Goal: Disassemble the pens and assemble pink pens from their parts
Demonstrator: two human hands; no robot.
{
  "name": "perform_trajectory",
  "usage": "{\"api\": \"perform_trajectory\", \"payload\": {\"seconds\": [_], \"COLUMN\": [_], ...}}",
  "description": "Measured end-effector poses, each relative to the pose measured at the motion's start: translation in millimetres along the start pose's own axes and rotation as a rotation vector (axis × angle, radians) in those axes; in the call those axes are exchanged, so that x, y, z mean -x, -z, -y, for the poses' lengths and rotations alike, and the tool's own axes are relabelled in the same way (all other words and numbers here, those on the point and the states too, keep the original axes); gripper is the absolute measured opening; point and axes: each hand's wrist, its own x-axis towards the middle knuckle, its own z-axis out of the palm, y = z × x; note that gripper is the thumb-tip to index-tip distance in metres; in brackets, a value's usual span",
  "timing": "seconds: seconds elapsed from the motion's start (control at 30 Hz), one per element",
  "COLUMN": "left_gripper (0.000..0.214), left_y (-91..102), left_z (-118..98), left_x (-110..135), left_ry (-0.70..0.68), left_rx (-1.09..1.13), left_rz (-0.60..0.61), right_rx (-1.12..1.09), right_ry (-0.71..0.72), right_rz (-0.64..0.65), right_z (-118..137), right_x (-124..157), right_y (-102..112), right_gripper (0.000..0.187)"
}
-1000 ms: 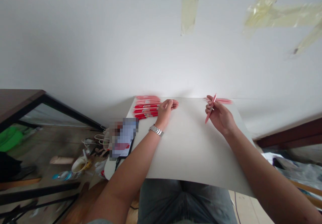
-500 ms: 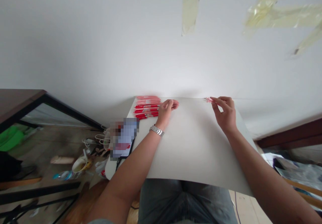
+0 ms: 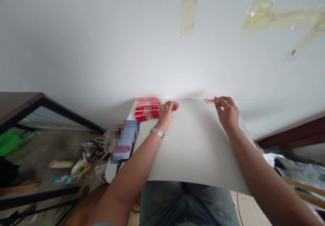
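At the table's back left lies a row of several slim pens [image 3: 147, 108] in clear wrappers, red in front and paler pink behind. My left hand [image 3: 167, 110], a metal watch on its wrist, rests just right of the row and hides some of its right ends. Its fingers lie loosely stretched, with nothing visible in them. Near the back right edge, my right hand [image 3: 228, 112] pinches one end of a pink wrapped pen [image 3: 210, 101] between thumb and fingertips. That pen points left, low by the tabletop; whether it touches the surface I cannot tell.
The white table [image 3: 193, 151] stands against a wall with yellowish tape [image 3: 189, 14]. A blurred-out phone-like device [image 3: 125, 141] is at its left edge. Lower left, a dark-framed desk [image 3: 22, 99], a white cup [image 3: 79, 167] and a bottle [image 3: 62, 179] stand or lie about.
The pink pen shows more of its length to the left of my right fingertips, and lies flatter. My left hand keeps its place by the row; the whole view has shifted slightly.
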Motion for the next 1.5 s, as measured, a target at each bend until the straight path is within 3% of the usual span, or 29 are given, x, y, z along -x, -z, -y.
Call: {"api": "perform_trajectory", "payload": {"seconds": [0.13, 0.27, 0.77, 1.2, 1.5], "left_gripper": [0.036, 0.036, 0.035, 0.035, 0.036], "left_y": [0.2, 0.1, -2.5, -2.2, -1.7], "left_z": [0, 0, -3, -4, -3], "left_x": [0, 0, 1, 2, 1], "left_ry": [-0.005, -0.002, 0.014, 0.013, 0.006], "left_rx": [-0.004, -0.001, -0.004, -0.002, -0.014], "left_rz": [0.0, 0.0, -0.005, -0.001, 0.003], "right_rx": [-0.086, -0.127, -0.066, -0.136, -0.053], "right_ry": [-0.045, -0.045, -0.039, -0.051, -0.09], "right_rz": [0.01, 0.028, 0.151, 0.159, 0.136], "right_z": [-5, -16, -44, -40, -40], "right_x": [-2, -1, 7, 7, 8], "right_y": [-4, -11, -33, -29, -26], "right_gripper": [0.025, 0.034, 0.05, 0.042, 0.022]}}
